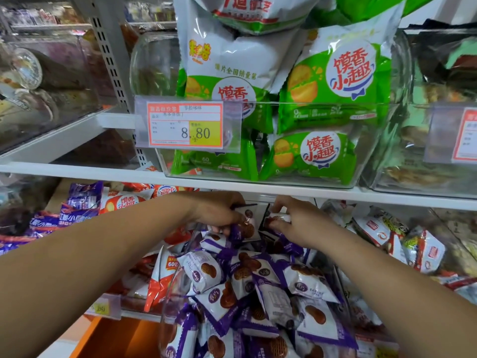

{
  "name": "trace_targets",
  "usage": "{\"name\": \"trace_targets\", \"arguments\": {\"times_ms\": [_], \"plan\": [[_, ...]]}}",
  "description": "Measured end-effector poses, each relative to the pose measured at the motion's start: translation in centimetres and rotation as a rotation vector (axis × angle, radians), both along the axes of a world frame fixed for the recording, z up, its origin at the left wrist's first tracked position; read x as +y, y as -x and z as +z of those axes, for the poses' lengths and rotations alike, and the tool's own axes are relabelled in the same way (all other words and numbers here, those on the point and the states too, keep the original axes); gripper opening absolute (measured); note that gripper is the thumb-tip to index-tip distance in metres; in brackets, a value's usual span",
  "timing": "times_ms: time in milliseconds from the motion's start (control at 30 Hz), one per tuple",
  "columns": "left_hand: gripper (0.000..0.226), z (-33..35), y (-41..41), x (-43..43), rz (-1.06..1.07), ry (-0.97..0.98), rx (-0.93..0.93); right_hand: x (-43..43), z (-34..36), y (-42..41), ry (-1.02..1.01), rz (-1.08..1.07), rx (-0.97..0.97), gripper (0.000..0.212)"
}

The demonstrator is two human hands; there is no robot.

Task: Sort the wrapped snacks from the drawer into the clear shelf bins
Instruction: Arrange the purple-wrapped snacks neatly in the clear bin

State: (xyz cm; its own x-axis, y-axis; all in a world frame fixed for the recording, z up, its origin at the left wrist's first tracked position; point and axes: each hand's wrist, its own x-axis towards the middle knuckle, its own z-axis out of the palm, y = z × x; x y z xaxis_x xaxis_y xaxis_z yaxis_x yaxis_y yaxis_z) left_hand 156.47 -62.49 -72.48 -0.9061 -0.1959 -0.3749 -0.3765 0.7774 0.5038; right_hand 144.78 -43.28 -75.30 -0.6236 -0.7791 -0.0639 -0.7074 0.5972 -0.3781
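A clear bin (pixel 167 293) on the lower shelf is heaped with several purple-and-white wrapped snacks (pixel 258 285). At the back of the heap, under the white shelf board, my left hand (pixel 218 211) grips a purple-and-white snack (pixel 246 226). Just to its right, my right hand (pixel 291 218) pinches another small wrapped snack (pixel 277 218). The two hands are close together, with both forearms stretched over the bin.
The white shelf board (pixel 103 171) runs just above my hands. On it stands a clear bin (pixel 356 177) of green snack bags (pixel 317 153) with a price tag (pixel 184 125). Orange-and-white packets (pixel 162 275) lie left of the purple heap, red-and-white ones (pixel 382 233) to the right.
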Motion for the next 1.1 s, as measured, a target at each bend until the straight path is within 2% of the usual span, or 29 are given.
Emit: {"name": "trace_targets", "arguments": {"times_ms": [100,200,400,567,667,800,967,1100], "plan": [[0.031,-0.1,0.2,0.0,-0.012,0.108,-0.033,0.1,-0.2,0.2,0.110,-0.005,-0.059,0.022],[0.037,-0.5,0.1,0.1,-0.058,0.266,0.027,0.1,-0.6,0.5,0.149,-0.022,-0.073,0.023],[0.044,-0.2,-1.1,0.6,0.008,0.253,0.119,0.1,0.0,0.3,0.124,-0.006,-0.114,0.017],[0.053,0.5,-1.8,0.6,0.012,0.251,0.142,-1.0,0.1,0.8,0.101,-0.019,-0.168,0.024],[0.048,1.0,-2.4,0.7,-0.022,0.251,0.160,-2.4,-0.2,0.7,0.077,-0.013,-0.121,0.031],[0.045,1.4,-3.1,1.1,-0.063,0.303,0.200,-3.8,-0.9,-0.2,0.022,0.042,-0.003,0.027],[0.039,1.3,-3.3,0.7,-0.072,0.382,0.205,-4.3,-1.7,-0.4,-0.137,0.133,0.180,0.033],[0.023,1.1,-3.1,0.5,0.046,0.417,0.165,-4.6,-1.5,-0.7,-0.266,0.101,0.194,0.038]]}}
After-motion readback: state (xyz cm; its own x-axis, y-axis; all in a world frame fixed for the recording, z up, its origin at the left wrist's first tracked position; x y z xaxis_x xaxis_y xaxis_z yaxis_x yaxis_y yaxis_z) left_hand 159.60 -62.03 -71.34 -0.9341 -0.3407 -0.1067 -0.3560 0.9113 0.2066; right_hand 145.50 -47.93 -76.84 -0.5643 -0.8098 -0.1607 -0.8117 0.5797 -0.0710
